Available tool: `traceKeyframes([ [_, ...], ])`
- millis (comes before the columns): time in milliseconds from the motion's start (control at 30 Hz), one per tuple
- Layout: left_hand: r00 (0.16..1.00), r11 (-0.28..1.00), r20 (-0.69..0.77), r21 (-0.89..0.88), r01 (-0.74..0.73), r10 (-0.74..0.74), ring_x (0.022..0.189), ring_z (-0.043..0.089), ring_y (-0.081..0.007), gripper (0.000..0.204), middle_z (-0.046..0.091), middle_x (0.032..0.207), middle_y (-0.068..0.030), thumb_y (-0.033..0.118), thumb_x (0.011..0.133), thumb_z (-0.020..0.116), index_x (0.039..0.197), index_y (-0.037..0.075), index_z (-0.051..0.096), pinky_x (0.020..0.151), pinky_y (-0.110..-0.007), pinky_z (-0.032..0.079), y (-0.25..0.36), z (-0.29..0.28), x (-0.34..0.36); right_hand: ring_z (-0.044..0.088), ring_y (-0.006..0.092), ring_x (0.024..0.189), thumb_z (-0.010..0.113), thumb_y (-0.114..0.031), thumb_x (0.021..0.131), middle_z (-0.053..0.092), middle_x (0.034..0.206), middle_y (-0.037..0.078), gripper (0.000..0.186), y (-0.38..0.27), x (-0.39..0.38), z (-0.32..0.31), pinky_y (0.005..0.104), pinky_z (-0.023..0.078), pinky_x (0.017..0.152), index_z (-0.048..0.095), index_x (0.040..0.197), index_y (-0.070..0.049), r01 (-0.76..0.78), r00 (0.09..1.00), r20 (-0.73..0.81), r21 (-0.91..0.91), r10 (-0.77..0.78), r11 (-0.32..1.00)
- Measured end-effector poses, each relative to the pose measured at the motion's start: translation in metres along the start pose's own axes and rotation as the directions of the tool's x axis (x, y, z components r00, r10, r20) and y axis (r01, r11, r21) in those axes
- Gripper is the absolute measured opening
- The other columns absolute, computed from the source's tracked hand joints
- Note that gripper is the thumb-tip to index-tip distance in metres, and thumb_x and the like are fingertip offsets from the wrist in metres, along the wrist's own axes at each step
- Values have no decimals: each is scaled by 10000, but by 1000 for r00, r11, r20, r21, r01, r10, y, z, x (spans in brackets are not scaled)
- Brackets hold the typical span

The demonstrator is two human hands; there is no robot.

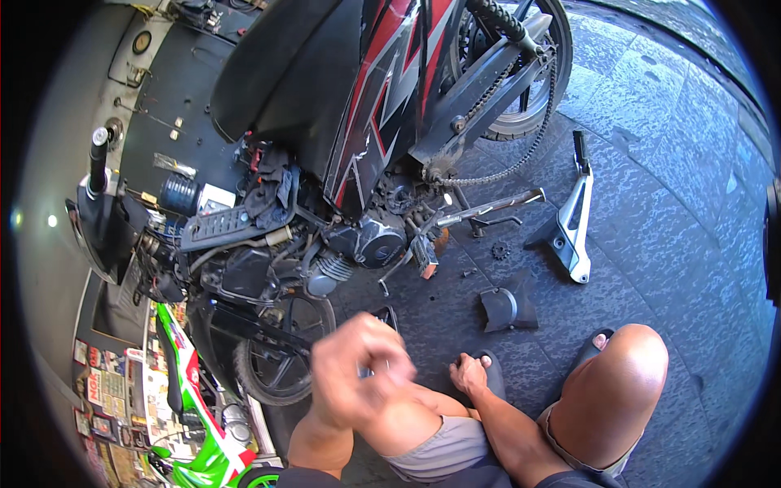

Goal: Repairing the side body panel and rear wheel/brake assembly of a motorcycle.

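Note:
My left hand [362, 366] is raised below the motorcycle's engine [378, 244], blurred, with its fingers curled; what is in them cannot be made out. My right hand [468, 372] is low beside my sandalled foot [492, 378], fingers bent inward, their contents hidden. The black, red and grey motorcycle [374, 106] has its engine exposed and its chain [504, 179] hanging slack. On the tiles lie a silver footrest bracket [573, 236], a small sprocket [500, 250] and a dark curved cover [508, 311].
Dark stone tiles [667, 203] form the floor. At the lower left stands a green, red and white motorbike [203, 423] beside walls covered with stickers [106, 390]. A dark board with tools and parts [163, 98] is at the upper left.

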State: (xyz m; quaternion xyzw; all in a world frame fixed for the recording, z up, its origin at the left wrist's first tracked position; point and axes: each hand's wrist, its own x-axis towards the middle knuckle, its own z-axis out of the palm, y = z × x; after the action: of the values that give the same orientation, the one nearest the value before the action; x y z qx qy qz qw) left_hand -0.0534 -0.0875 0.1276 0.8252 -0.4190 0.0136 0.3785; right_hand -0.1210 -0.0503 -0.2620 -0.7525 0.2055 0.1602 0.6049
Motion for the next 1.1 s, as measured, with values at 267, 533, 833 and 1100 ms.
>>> traceKeyframes([
  [267,734,741,101,-88,-665,671,468,490,-145,228,529,643,-60,164,663,749,704,29,570,396,-274,350,66,67,26,652,414,947,606,-267,854,684,955,243,267,-4,0,-33,479,508,853,655,976,-34,-101,995,-18,50,102,994],
  [533,768,745,59,-298,-597,638,444,489,-134,200,531,586,-44,174,573,710,637,58,562,401,-267,371,76,62,23,681,353,900,588,-246,870,708,788,163,243,8,12,-42,435,516,837,647,940,-22,-127,989,-72,24,128,992],
  [833,704,674,-32,-262,-691,709,436,446,-116,235,469,568,-16,172,638,722,602,49,525,389,-268,316,49,69,22,684,351,885,588,-232,866,711,814,170,229,16,13,-36,436,518,828,646,933,-21,-123,988,-88,5,123,992],
  [1100,687,920,704,130,-369,176,783,598,-205,344,587,924,-120,331,831,677,951,16,606,672,-288,482,44,60,1,647,401,949,627,-205,853,685,973,220,233,-11,-7,-39,470,512,824,637,1004,-28,-69,988,-141,-28,65,997],
])
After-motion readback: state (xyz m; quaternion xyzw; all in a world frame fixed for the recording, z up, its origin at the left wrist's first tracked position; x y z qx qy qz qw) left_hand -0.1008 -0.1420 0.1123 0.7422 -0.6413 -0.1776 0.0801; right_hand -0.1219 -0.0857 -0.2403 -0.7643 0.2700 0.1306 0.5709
